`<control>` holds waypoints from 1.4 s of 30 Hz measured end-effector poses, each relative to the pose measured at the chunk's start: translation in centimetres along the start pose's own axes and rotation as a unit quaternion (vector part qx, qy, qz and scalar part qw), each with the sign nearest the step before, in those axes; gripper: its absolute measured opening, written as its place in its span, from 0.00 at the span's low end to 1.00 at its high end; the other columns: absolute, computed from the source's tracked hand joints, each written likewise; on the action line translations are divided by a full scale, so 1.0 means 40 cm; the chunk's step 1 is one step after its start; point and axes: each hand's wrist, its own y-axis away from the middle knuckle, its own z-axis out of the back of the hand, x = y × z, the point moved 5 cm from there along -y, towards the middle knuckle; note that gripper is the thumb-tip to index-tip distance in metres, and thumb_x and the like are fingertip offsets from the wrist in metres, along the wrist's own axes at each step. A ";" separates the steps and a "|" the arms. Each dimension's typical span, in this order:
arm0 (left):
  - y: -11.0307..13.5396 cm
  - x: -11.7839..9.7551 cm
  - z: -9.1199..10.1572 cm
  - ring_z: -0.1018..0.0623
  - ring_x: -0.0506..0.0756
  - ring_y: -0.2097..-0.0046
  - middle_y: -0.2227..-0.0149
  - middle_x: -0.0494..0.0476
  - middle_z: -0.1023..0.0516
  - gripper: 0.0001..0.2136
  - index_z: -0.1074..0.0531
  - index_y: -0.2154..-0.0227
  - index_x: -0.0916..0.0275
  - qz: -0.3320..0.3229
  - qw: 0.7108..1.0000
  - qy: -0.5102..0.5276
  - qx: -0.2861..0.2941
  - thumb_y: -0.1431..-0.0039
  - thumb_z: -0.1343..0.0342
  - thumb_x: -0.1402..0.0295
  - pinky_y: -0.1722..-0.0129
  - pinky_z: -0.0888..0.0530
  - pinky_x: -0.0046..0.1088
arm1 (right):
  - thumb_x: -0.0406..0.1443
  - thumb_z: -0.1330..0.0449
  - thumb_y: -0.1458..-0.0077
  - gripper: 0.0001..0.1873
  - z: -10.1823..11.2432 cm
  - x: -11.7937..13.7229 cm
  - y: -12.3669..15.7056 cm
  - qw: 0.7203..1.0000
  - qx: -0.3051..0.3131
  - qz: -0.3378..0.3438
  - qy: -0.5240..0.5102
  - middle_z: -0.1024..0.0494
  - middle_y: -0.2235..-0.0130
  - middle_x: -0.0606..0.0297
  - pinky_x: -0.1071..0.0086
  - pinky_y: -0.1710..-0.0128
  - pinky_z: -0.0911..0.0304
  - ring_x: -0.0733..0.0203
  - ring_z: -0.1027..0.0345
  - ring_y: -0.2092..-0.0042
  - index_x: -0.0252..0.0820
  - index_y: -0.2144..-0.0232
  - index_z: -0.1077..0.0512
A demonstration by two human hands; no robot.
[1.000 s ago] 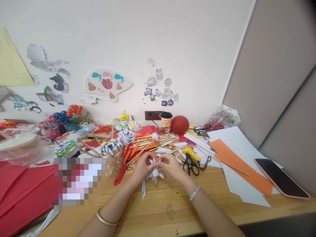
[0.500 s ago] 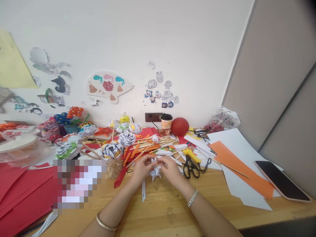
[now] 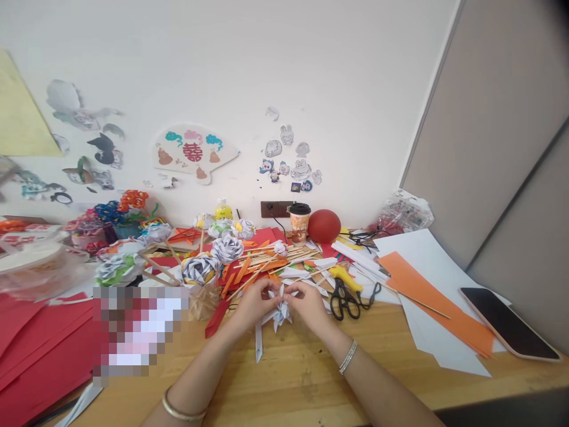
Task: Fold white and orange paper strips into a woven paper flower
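Note:
My left hand [image 3: 252,305] and my right hand [image 3: 307,303] meet over the wooden table [image 3: 293,379], and both pinch a small white folded-paper flower [image 3: 280,309] between them. Pointed paper petals stick out around my fingertips. A folded white paper strip [image 3: 258,350] lies on the table just under my left hand. Behind my hands is a heap of wooden sticks [image 3: 271,258] and orange and red paper strips. Black-handled scissors [image 3: 347,298] lie right of my right hand.
Finished paper roses [image 3: 198,267] on sticks stand at the left back. A paper cup [image 3: 299,222] and a red ball [image 3: 323,225] sit by the wall. Red sheets [image 3: 40,350] cover the left side; white and orange sheets [image 3: 427,284] and a phone [image 3: 507,323] lie right.
My hands have stayed together on the paper flower, with the fingers shifting slightly around it. The view bobbed a little.

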 end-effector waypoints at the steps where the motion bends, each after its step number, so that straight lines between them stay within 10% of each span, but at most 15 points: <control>1: -0.001 0.004 -0.001 0.28 0.51 0.71 0.72 0.52 0.27 0.11 0.32 0.74 0.64 0.008 1.000 -0.002 0.004 0.60 0.42 0.63 0.72 0.31 0.25 | 0.32 0.42 0.60 0.05 -0.002 -0.002 -0.001 1.000 0.008 0.000 -0.004 0.25 0.72 0.64 0.70 0.68 0.40 0.61 0.34 0.70 0.38 0.74 0.28; 26: 0.004 0.019 -0.007 0.29 0.51 0.69 0.72 0.53 0.27 0.12 0.31 0.73 0.66 0.023 0.995 -0.013 0.101 0.57 0.43 0.62 0.71 0.34 0.24 | 0.32 0.41 0.60 0.05 0.000 0.034 0.005 0.989 0.109 0.013 -0.098 0.32 0.73 0.69 0.72 0.69 0.42 0.66 0.38 0.71 0.39 0.76 0.35; 42: 0.017 -0.062 0.014 0.30 0.52 0.67 0.71 0.51 0.29 0.07 0.32 0.75 0.63 -0.087 0.994 -0.068 -0.007 0.59 0.42 0.68 0.66 0.34 0.26 | 0.34 0.40 0.59 0.07 0.013 0.034 -0.003 0.978 0.136 0.042 -0.153 0.32 0.70 0.68 0.71 0.67 0.39 0.65 0.36 0.67 0.40 0.73 0.35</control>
